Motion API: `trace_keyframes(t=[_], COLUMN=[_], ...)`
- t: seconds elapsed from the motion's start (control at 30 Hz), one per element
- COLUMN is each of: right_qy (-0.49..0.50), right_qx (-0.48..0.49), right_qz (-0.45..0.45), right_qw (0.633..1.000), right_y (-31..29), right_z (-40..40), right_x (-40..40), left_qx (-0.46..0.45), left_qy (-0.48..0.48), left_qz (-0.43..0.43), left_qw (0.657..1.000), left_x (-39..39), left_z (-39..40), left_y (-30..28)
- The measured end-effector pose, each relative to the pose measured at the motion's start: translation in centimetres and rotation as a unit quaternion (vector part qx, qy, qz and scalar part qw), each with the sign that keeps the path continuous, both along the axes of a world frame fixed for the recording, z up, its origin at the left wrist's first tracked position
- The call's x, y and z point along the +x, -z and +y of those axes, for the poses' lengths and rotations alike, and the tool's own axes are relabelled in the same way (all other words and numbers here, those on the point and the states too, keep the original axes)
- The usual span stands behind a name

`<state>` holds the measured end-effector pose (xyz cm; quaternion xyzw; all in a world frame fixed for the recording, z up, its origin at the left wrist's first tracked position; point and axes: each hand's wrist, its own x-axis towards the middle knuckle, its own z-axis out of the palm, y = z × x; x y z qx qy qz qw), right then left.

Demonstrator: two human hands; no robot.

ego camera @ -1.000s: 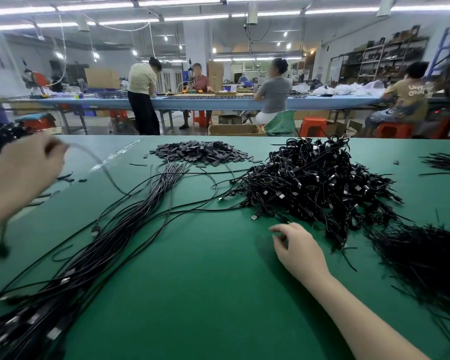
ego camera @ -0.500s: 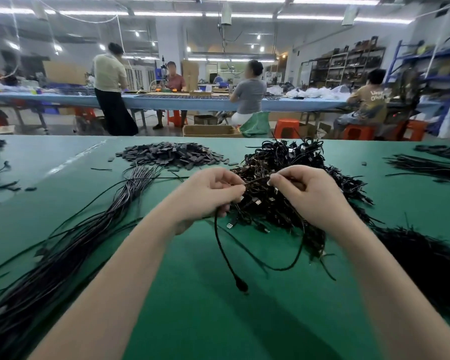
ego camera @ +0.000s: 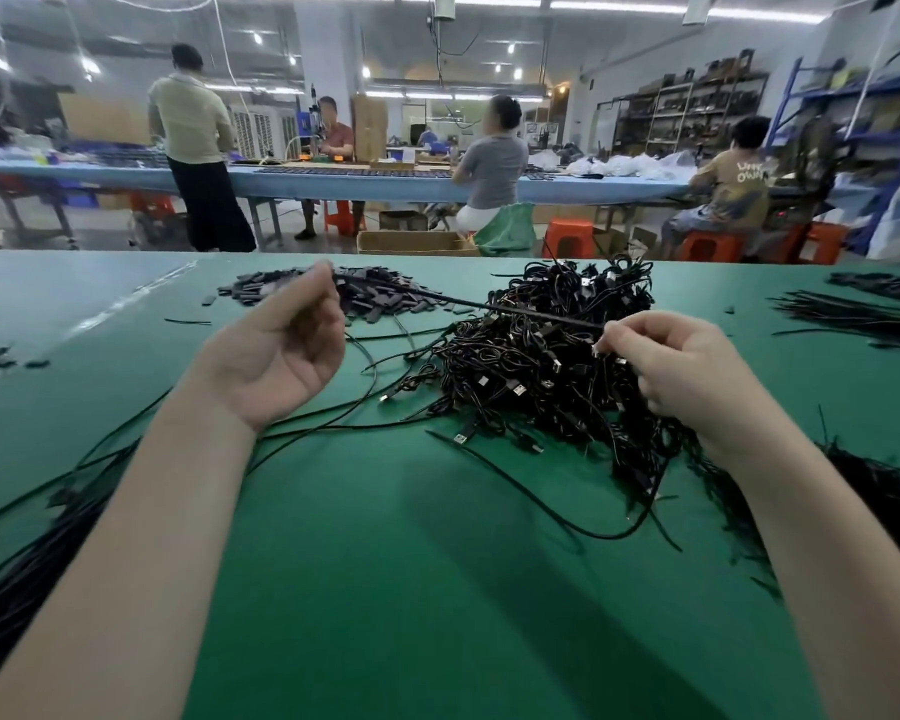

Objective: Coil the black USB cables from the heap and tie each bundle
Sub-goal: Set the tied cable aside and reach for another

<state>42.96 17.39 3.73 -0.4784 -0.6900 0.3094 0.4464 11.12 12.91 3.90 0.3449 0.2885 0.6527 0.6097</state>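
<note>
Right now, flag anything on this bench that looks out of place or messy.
Nothing looks damaged or spilled. The left hand and right hand stretch one black cable taut above the tangled heap. Loose cables sprawl across the green table on the left.

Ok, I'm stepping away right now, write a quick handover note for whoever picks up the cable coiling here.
Left hand: raised, pinching one end of a black cable.
Right hand: pinching the other end; the cable is stretched taut between the hands, above the heap.
Loose straight cables lie at the left on the green table; thin black ties at far right.
Done: one cable pulled out.
Left: coil it, tie it, then work through the heap.
</note>
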Motion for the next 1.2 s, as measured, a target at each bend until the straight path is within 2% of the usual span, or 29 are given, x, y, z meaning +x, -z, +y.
trace_keyframes(t=[0.03, 0.07, 0.2, 0.3, 0.37, 0.4, 0.47, 0.5, 0.53, 0.57, 0.63, 0.77, 0.83, 0.87, 0.9, 0.93, 0.97, 1.0, 1.03, 1.07, 1.1, 1.13, 1.17, 1.2], right_qy=[-0.041, -0.085, -0.26, -0.23, -0.178, -0.156, -0.115, -0.109, -0.123, -0.156, -0.253, -0.419, -0.438, -0.424, -0.392, -0.345, -0.287, -0.226, -0.172, -0.132, -0.111, -0.111, -0.134, -0.179], right_qx=[-0.032, -0.07, -0.211, -0.227, -0.209, -0.195, -0.151, -0.135, -0.129, -0.13, -0.135, -0.194, -0.24, -0.251, -0.25, -0.234, -0.203, -0.164, -0.126, -0.093, -0.062, -0.032, -0.01, 0.002], right_qz=[-0.028, -0.055, -0.142, -0.266, -0.255, -0.218, -0.147, -0.106, -0.05, 0.009, 0.077, 0.03, 0.001, -0.022, -0.051, -0.086, -0.117, -0.13, -0.118, -0.083, -0.038, 0.0, 0.03, 0.047], right_qw=[0.998, 0.992, 0.931, 0.908, 0.927, 0.943, 0.971, 0.979, 0.983, 0.979, 0.955, 0.886, 0.866, 0.87, 0.884, 0.905, 0.929, 0.951, 0.97, 0.983, 0.991, 0.993, 0.991, 0.983], right_y=[0.1, 0.2, 1.1, 2.0, 2.4, 2.3, 1.5, 0.9, 0.2, -0.5, -1.3, 0.6, 2.7, 3.8, 4.7, 5.2, 5.4, 5.3, 4.9, 4.2, 3.3, 2.4, 1.7, 1.1], right_z=[-0.1, -0.3, -0.8, -0.7, -0.3, -0.2, -0.3, -0.6, -1.0, -1.6, -2.8, -4.2, -3.8, -3.5, -3.0, -2.6, -2.2, -1.9, -1.7, -1.6, -1.7, -2.0, -2.4, -2.9], right_x=[-0.1, -0.3, -0.7, -0.8, -0.8, -0.8, -0.9, -1.0, -1.2, -1.4, -2.0, -4.4, -5.5, -5.7, -5.9, -5.8, -5.6, -5.3, -5.0, -4.8, -4.6, -4.6, -4.7, -5.0], left_qx=[0.015, 0.023, 0.01, 0.032, 0.052, 0.054, 0.042, 0.019, -0.007, -0.029, -0.051, 0.032, 0.074, 0.107, 0.137, 0.153, 0.159, 0.153, 0.125, 0.077, 0.026, -0.011, -0.026, -0.023], left_qy=[0.01, 0.007, 0.009, 0.048, 0.143, 0.195, 0.265, 0.278, 0.268, 0.231, 0.125, 0.006, 0.011, 0.044, 0.085, 0.111, 0.13, 0.158, 0.195, 0.229, 0.239, 0.216, 0.172, 0.121], left_qz=[-0.062, -0.086, -0.019, -0.029, -0.02, 0.026, 0.228, 0.342, 0.419, 0.446, 0.399, 0.339, 0.191, 0.118, 0.076, 0.087, 0.136, 0.22, 0.329, 0.443, 0.53, 0.579, 0.586, 0.552], left_qw=[0.998, 0.996, 1.0, 0.998, 0.988, 0.979, 0.936, 0.897, 0.867, 0.864, 0.907, 0.94, 0.979, 0.986, 0.984, 0.978, 0.969, 0.95, 0.915, 0.863, 0.813, 0.786, 0.791, 0.824], left_x=[0.6, 1.3, 4.5, 5.3, 5.1, 4.9, 5.2, 5.6, 6.0, 6.6, 7.4, 7.1, 6.6, 6.2, 5.8, 5.4, 4.9, 4.5, 4.2, 4.3, 4.6, 5.1, 5.8, 6.6], left_z=[0.1, 0.3, 0.5, -0.4, -1.2, -1.6, -2.2, -2.3, -2.1, -1.9, -1.4, -1.1, -1.4, -2.0, -2.7, -3.4, -3.9, -4.3, -4.5, -4.5, -4.3, -3.7, -3.1, -2.5], left_y=[-0.1, -0.1, -0.4, -0.9, -1.4, -1.4, -1.1, -0.7, -0.3, -0.1, 0.0, -1.0, -2.3, -2.9, -3.4, -3.8, -3.9, -3.8, -3.6, -3.3, -2.9, -2.4, -1.8, -1.4])
